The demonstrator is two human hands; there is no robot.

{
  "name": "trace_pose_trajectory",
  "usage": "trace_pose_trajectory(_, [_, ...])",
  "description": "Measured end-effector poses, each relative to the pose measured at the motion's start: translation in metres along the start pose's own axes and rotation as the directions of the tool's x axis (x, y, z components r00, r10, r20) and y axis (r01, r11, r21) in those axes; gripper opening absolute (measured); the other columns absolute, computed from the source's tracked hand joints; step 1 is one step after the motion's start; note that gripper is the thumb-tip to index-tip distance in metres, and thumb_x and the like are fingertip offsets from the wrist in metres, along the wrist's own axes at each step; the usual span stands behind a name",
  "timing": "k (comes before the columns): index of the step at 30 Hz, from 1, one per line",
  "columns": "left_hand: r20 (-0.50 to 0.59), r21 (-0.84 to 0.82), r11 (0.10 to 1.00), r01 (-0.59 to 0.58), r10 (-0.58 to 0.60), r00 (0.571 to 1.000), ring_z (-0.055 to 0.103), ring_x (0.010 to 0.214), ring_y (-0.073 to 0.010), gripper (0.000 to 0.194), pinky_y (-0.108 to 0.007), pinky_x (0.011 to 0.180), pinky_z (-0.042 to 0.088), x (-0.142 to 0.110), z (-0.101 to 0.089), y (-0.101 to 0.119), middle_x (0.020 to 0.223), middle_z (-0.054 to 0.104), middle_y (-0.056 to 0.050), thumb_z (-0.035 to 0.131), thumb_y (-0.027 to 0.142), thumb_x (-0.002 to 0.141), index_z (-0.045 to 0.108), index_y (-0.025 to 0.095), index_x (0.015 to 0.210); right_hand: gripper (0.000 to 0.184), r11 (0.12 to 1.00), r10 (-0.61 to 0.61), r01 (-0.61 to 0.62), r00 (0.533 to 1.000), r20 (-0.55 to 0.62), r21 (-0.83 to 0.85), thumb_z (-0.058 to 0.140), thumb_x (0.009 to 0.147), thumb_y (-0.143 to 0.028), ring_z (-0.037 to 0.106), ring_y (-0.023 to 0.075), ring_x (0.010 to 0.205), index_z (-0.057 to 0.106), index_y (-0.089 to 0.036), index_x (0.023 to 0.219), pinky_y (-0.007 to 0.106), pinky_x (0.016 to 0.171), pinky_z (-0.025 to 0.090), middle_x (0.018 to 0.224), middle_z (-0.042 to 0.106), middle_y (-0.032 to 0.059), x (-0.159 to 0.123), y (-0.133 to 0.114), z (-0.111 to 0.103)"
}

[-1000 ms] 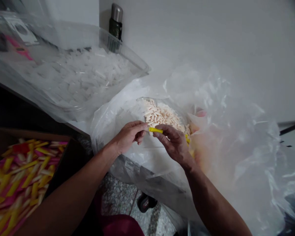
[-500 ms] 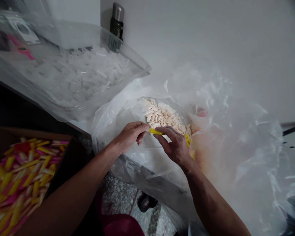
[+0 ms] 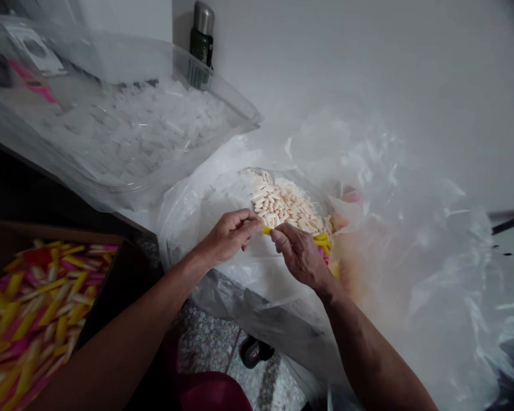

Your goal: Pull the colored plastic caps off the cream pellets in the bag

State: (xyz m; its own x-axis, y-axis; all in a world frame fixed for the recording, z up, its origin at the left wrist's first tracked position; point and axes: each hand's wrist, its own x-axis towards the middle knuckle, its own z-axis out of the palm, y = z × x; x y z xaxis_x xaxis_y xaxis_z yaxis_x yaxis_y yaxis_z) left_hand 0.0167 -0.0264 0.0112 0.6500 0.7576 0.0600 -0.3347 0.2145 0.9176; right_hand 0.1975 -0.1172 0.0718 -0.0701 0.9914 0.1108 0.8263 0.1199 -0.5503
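My left hand (image 3: pixel 227 235) and my right hand (image 3: pixel 297 254) meet over a clear plastic bag (image 3: pixel 368 240), both pinched on a small yellow piece (image 3: pixel 266 230) between their fingertips. Only a short bit of the yellow piece shows between the fingers. Just beyond the hands lies a heap of small cream-white pellets (image 3: pixel 285 204) inside the bag. A few more yellow and pink pieces (image 3: pixel 321 240) lie by my right hand.
A clear plastic tub (image 3: pixel 124 131) of white translucent pieces stands at the back left. A brown box (image 3: pixel 38 302) of yellow, pink and white pieces is at lower left. A dark flask (image 3: pixel 201 40) stands by the white wall. Speckled floor shows below.
My hands have closed in on each other, so less of the yellow piece shows between the fingers than before. The right hand's fingers have curled tighter.
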Motion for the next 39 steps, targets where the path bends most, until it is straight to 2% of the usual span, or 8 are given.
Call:
trace_pose_trajectory(6, [0.025,0.118,0.991,-0.065,0.063,0.998,0.051,0.056,-0.0085,0.033,-0.022,0.053,0.047,-0.003,-0.001,0.0,0.069,0.056,0.004,0.071,0.05,0.094,0.069,0.018,0.094,0.065,0.877,0.263,-0.303,0.952,0.156,0.374,0.023,0.113,-0.064,0.06,0.0159,0.06,0.045,-0.023,0.067,0.03,0.069,0.048,0.058,0.053,-0.0005,-0.006,-0.008,0.01])
trace_pose_trajectory(15, [-0.012,0.004,0.99,0.138,-0.138,0.99,0.034,0.045,-0.0081,0.043,-0.023,0.044,0.038,-0.001,0.003,-0.002,0.053,0.039,0.008,0.069,0.057,0.092,0.053,0.022,0.074,0.042,0.99,-0.063,0.053,0.996,-0.07,-0.133,0.04,0.112,-0.054,0.06,0.0207,0.076,0.058,-0.023,0.09,0.034,0.074,0.047,0.084,0.064,0.0072,-0.009,-0.001,0.014])
trace_pose_trajectory(18, [-0.065,0.144,0.99,-0.001,0.011,0.998,0.038,0.049,-0.0087,0.042,-0.023,0.048,0.036,-0.003,0.003,0.0,0.058,0.04,0.006,0.065,0.052,0.096,0.049,0.022,0.071,0.049,0.987,0.099,-0.096,0.995,-0.012,0.126,0.037,0.112,-0.057,0.056,0.0182,0.068,0.052,-0.024,0.078,0.033,0.07,0.047,0.072,0.058,0.0029,-0.01,-0.005,0.019])
trace_pose_trajectory(23, [-0.047,0.348,0.929,-0.125,0.151,0.987,0.043,0.056,-0.0101,0.035,-0.023,0.053,0.035,-0.007,0.004,0.003,0.059,0.045,0.005,0.059,0.042,0.1,0.054,0.02,0.072,0.054,0.657,0.317,-0.372,0.925,0.207,0.656,0.042,0.106,-0.068,0.043,0.0136,0.05,0.04,-0.025,0.072,0.03,0.054,0.045,0.059,0.038,-0.0055,-0.012,-0.011,0.033])
trace_pose_trajectory(25, [-0.076,0.318,0.943,-0.097,0.128,0.989,0.044,0.055,-0.0099,0.036,-0.024,0.053,0.036,-0.006,0.007,0.001,0.059,0.047,0.005,0.059,0.043,0.1,0.053,0.021,0.073,0.054,0.662,0.326,-0.359,0.928,0.179,0.658,0.044,0.105,-0.068,0.045,0.013,0.052,0.044,-0.024,0.074,0.029,0.055,0.044,0.061,0.041,-0.0049,-0.014,-0.011,0.034])
trace_pose_trajectory(32, [-0.31,-0.271,0.963,0.002,-0.089,0.947,0.028,0.046,-0.0058,0.044,-0.022,0.044,0.034,0.004,0.003,0.005,0.056,0.034,0.01,0.084,0.049,0.081,0.051,0.021,0.072,0.037,0.979,0.191,-0.187,0.981,-0.046,0.086,0.047,0.11,-0.05,0.064,0.0181,0.084,0.067,-0.02,0.105,0.03,0.079,0.052,0.089,0.069,0.0044,-0.03,0.031,-0.009])
trace_pose_trajectory(35, [-0.296,-0.429,0.903,0.002,-0.143,0.945,0.027,0.048,-0.0038,0.051,-0.019,0.046,0.033,0.006,-0.005,0.014,0.06,0.034,0.011,0.094,0.039,0.071,0.046,0.021,0.072,0.023,0.952,0.174,-0.215,0.965,-0.195,-0.216,0.052,0.104,-0.035,0.068,0.0228,0.091,0.068,-0.019,0.105,0.035,0.081,0.055,0.103,0.072,0.0105,-0.041,0.076,-0.034])
trace_pose_trajectory(39, [-0.322,-0.499,0.867,-0.007,-0.178,0.93,0.03,0.048,-0.0037,0.046,-0.018,0.048,0.035,0.009,-0.011,0.018,0.062,0.033,0.01,0.092,0.038,0.074,0.05,0.02,0.074,0.029,0.806,0.183,-0.179,0.982,-0.049,-0.565,0.053,0.095,-0.017,0.066,0.0313,0.117,0.072,-0.016,0.116,0.043,0.099,0.053,0.123,0.071,0.0172,-0.054,0.118,-0.055])
